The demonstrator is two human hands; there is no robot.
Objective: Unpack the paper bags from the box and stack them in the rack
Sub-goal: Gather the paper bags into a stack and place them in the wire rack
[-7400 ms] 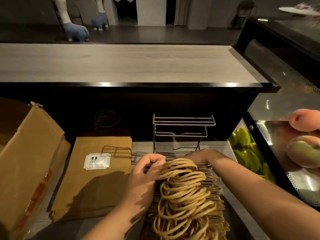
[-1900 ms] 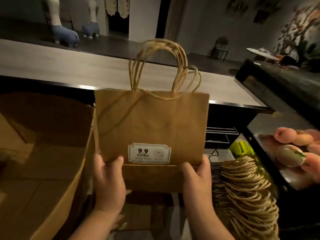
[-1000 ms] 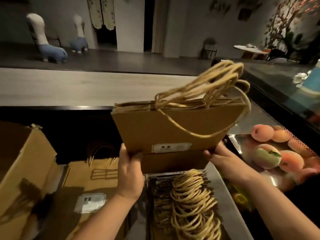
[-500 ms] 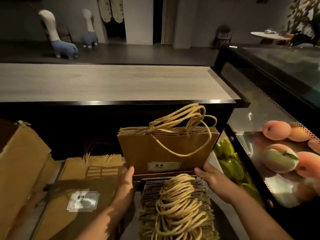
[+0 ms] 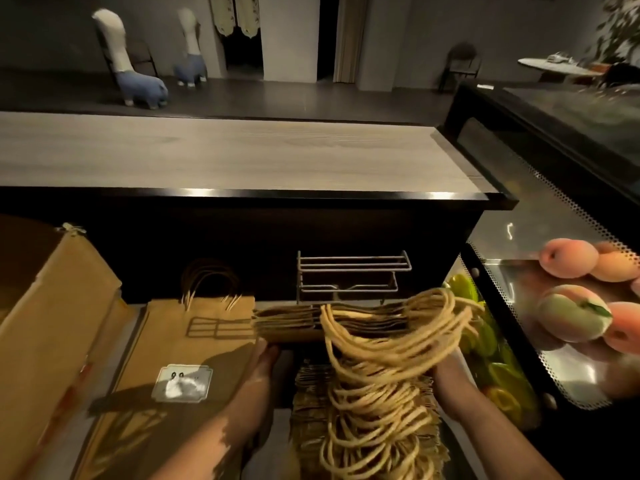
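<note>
Gripping a bundle of paper bags [image 5: 294, 329] at both ends, left hand [image 5: 265, 358] and right hand [image 5: 450, 370] are holding it mid-frame. Bundle is sitting just before the wire rack [image 5: 349, 277], over the stacked bags [image 5: 363, 427].

Quick count of what's visible. One wire rack [image 5: 349, 277] at the back of the lower shelf. One cardboard box [image 5: 52, 323] on the left. Paper bags come in three lots: one bundle held up [image 5: 294, 327] by two hands, left hand [image 5: 265, 358] and right hand [image 5: 450, 372], one row of bags standing on edge [image 5: 363, 424] below it, and one flat pile [image 5: 194, 344] lying beside with one white label [image 5: 181, 382] showing. Can't count individual bags, too many and too blurry. Peaches [image 5: 571, 317] on the tray at right: at least four show, more cut off at the edge. Green fruit [image 5: 485, 337] below them: several, can't tell exactly. Two plush alpacas [image 5: 138, 84] on the floor way back.
</note>
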